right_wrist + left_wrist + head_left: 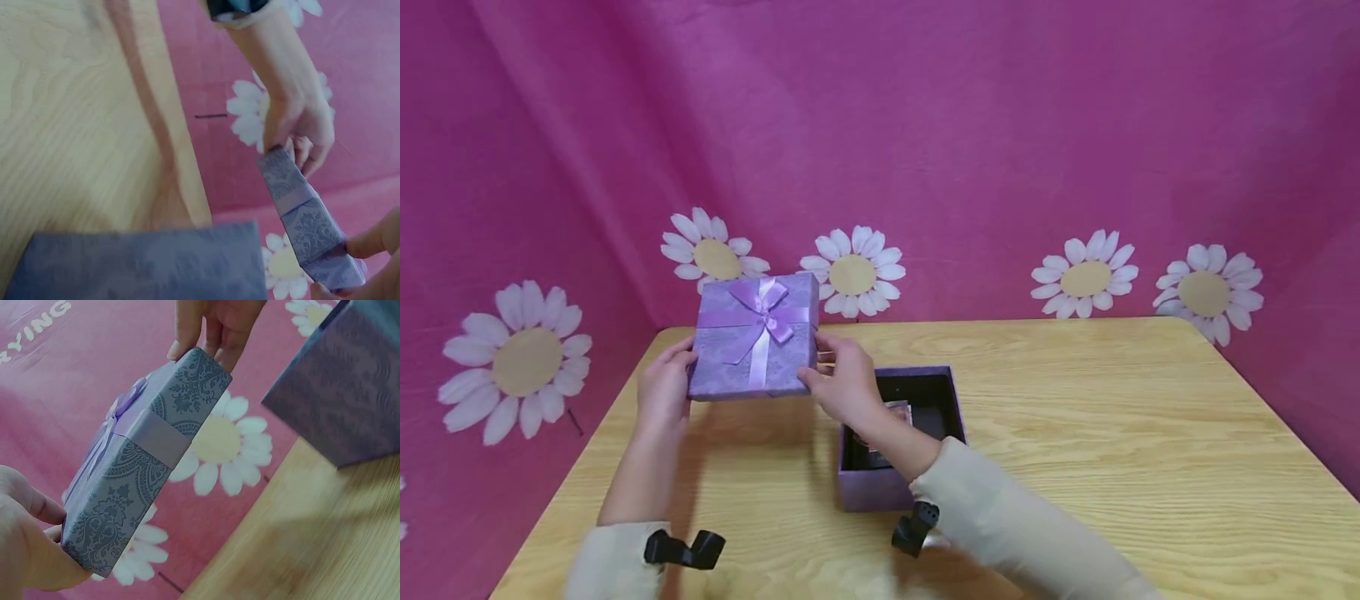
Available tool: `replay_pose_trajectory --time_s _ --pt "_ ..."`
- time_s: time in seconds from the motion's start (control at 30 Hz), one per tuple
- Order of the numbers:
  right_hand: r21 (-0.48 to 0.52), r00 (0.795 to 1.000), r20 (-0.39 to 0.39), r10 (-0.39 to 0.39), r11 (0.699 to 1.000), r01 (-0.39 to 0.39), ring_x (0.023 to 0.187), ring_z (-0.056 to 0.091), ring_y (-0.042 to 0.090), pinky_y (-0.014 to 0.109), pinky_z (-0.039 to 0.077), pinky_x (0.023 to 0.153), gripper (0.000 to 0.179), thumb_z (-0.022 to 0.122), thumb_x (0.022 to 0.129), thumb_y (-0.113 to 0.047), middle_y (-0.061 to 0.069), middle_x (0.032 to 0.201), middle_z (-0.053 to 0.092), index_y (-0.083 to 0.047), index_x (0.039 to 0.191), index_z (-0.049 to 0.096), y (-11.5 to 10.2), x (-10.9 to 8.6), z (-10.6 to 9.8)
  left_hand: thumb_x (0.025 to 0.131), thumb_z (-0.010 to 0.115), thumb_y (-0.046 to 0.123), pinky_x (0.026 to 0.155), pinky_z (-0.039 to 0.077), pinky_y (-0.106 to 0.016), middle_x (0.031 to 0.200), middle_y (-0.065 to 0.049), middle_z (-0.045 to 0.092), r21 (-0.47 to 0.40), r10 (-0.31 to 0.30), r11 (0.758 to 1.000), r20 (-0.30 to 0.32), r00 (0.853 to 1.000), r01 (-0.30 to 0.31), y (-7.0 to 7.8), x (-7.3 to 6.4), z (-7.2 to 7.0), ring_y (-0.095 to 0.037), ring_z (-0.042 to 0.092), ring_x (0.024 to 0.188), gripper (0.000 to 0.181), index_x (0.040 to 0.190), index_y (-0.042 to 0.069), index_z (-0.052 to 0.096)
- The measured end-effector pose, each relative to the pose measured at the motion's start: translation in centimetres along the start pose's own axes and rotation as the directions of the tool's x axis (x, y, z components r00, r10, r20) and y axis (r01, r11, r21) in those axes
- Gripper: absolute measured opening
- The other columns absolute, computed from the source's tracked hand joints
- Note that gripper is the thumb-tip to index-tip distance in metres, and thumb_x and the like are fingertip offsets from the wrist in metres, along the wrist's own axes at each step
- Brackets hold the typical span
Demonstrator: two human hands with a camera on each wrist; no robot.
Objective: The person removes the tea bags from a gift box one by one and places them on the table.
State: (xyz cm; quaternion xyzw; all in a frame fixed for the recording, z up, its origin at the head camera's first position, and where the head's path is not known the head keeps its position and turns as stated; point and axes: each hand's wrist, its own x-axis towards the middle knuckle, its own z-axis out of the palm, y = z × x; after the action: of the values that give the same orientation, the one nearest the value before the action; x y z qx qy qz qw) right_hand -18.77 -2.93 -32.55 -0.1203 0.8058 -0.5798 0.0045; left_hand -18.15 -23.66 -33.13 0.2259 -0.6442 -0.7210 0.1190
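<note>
Both hands hold a purple patterned box lid (722, 354) in the air above the table's left part. A lilac ribbon bow (765, 318) decorates its top. My left hand (664, 382) grips the lid's left side, while the right hand (847, 379) pinches its right edge between thumb and fingers. Below my right forearm stands the box base (880, 490), uncovered, with a dark inside. A small printed packet (898, 411) lies in it, partly hidden by that forearm. In the left wrist view the lid (147, 462) is tilted, its patterned side showing.
The box stands on a light wooden table (1112, 433). Behind and to the left hangs a magenta cloth (962, 150) printed with white daisies. Black devices (685, 550) are strapped at both sleeve cuffs.
</note>
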Motion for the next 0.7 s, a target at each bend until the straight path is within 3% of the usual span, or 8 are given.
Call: replay_pose_trajectory --time_s 0.2,0.37,0.43,0.53,0.6,0.7 --pt "-0.048 0.997 0.015 -0.071 0.996 0.072 0.104 0.065 0.032 0.027 0.061 0.085 0.060 0.071 0.079 0.002 0.027 0.122 0.054 0.007 0.135 0.049 -0.3 -0.7 2.5 0.096 0.043 0.010 0.085 0.045 -0.007 0.134 0.001 0.053 0.043 0.018 0.999 -0.067 0.998 -0.015 0.2 0.4 -1.8 -0.003 0.048 0.116 0.046 0.141 0.004 0.045" --pt "-0.088 0.998 0.020 -0.055 0.995 0.056 0.104 0.063 0.033 0.029 0.060 0.086 0.065 0.074 0.079 -0.003 0.025 0.117 0.052 0.007 0.137 0.046 0.1 -1.6 4.3 0.095 0.045 0.009 0.078 0.045 -0.006 0.092 0.020 0.061 0.062 -0.005 0.998 -0.083 0.997 0.010 -0.6 0.8 -3.3 0.000 0.051 0.105 0.043 0.139 0.006 0.048" --pt "-0.102 0.998 0.039 -0.041 0.994 0.045 0.105 0.061 0.033 0.029 0.059 0.087 0.066 0.074 0.080 -0.006 0.024 0.116 0.051 0.006 0.138 0.045 0.4 -1.9 4.8 0.095 0.046 0.009 0.077 0.046 -0.006 0.078 0.027 0.059 0.045 -0.034 0.998 -0.068 0.997 0.037 -1.2 1.3 -4.1 0.002 0.052 0.100 0.041 0.136 0.009 0.049" --pt "-0.125 0.997 0.072 -0.015 0.992 0.023 0.100 0.060 0.029 0.022 0.057 0.082 0.067 0.075 0.080 -0.008 0.021 0.112 0.053 0.007 0.138 0.045 1.1 -2.4 5.6 0.094 0.048 0.008 0.075 0.048 -0.007 0.073 0.027 0.060 0.063 -0.059 0.996 -0.013 0.998 0.060 -2.4 2.3 -5.5 0.005 0.053 0.092 0.041 0.135 0.007 0.048" --pt "-0.136 0.996 0.090 0.013 0.991 -0.001 0.092 0.059 0.024 0.016 0.053 0.073 0.067 0.077 0.078 -0.008 0.019 0.105 0.054 0.009 0.136 0.047 1.7 -2.7 6.1 0.093 0.048 0.009 0.074 0.049 -0.008 0.076 0.026 0.061 0.109 -0.082 0.991 0.025 0.996 0.079 -3.4 3.2 -6.5 0.007 0.053 0.087 0.041 0.134 0.009 0.050" --pt "-0.109 0.990 0.114 0.080 0.992 -0.067 0.078 0.056 0.014 0.012 0.048 0.061 0.065 0.080 0.075 -0.006 0.015 0.094 0.060 0.010 0.131 0.051 2.4 -3.1 6.7 0.092 0.050 0.014 0.068 0.049 -0.007 0.079 0.027 0.060 0.230 -0.137 0.965 0.024 0.990 0.128 -4.7 4.2 -7.7 0.009 0.053 0.082 0.043 0.135 0.014 0.052"
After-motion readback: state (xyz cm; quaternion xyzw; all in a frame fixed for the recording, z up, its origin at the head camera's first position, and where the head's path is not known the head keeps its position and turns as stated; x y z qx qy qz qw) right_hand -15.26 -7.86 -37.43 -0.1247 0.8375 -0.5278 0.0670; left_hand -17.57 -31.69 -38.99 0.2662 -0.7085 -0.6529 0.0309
